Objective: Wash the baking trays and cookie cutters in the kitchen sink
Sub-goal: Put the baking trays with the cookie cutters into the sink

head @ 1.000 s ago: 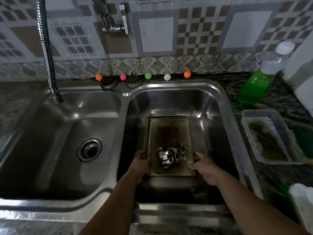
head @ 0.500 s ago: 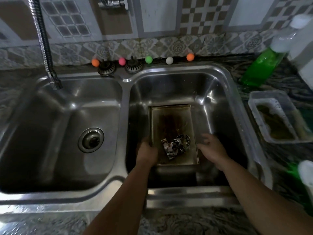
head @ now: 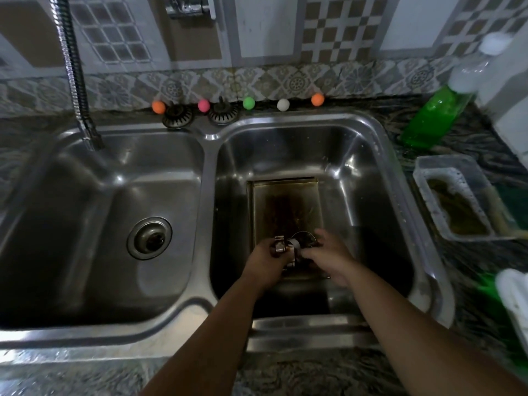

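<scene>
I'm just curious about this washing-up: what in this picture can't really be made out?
- Cookie cutters, head view: shapes and count hidden by left hand and right hand.
- Baking tray: near end covered by both hands.
- Tap: cut off by top edge.
- Green bottle: blurred.

Home kitchen: double steel sink, patterned wall tiles, green dish soap bottle, stone counter.

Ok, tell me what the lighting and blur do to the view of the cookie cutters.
Head view: dim light leaves the right basin dark; the cookie cutters show mainly as small glints over the stained baking tray, partly hidden by the left hand and right hand; frame edges smear and the walls bow from wide-angle distortion.
</scene>
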